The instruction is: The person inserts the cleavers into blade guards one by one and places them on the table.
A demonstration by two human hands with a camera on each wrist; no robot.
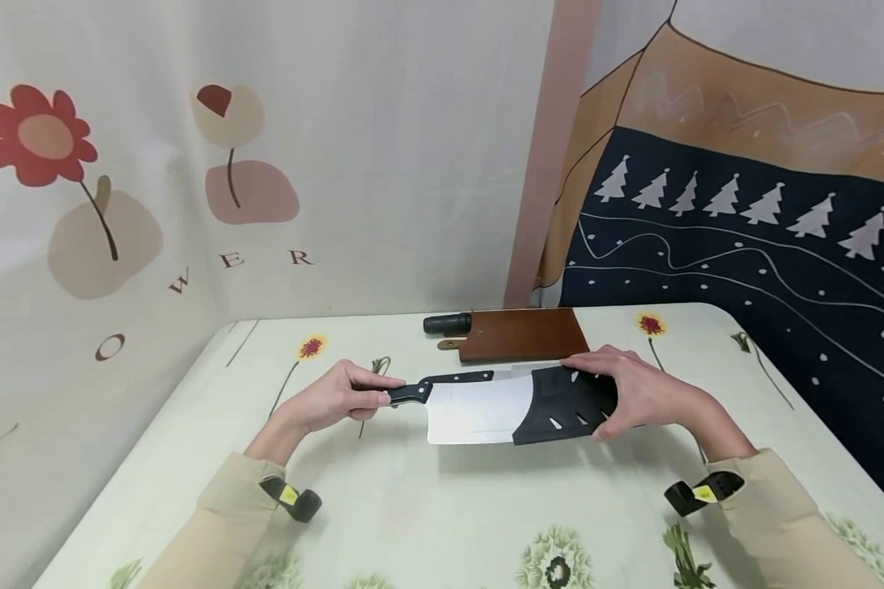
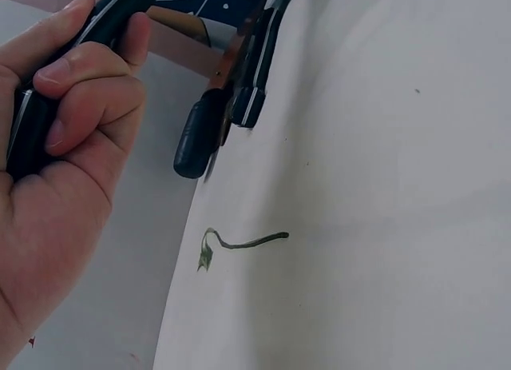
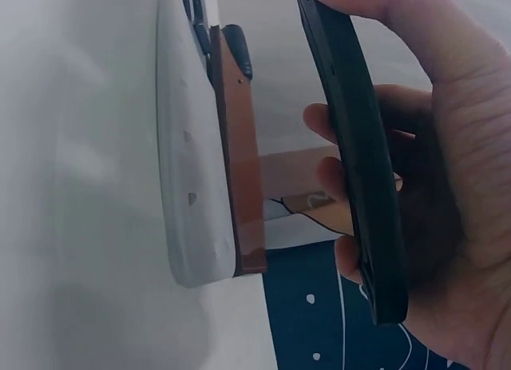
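Observation:
My left hand (image 1: 342, 395) grips the black handle (image 1: 409, 393) of a cleaver (image 1: 479, 411), fingers curled round it in the left wrist view. The wide steel blade points right, held above the table. A slotted black blade cover (image 1: 566, 406) sits over the far part of the blade. My right hand (image 1: 633, 388) holds this cover by its right end, thumb at the lower edge and fingers over the upper one. Behind the cleaver lies a second black-handled knife (image 1: 475, 377), mostly hidden in the head view; the right wrist view shows a slotted white cover (image 3: 196, 186) there.
At the back of the table lies a brown sheath (image 1: 523, 334), with a black knife handle (image 1: 447, 325) sticking out to the left. A flower-print cloth (image 1: 383, 507) covers the table. Curtains (image 1: 412, 164) hang right behind its far edge.

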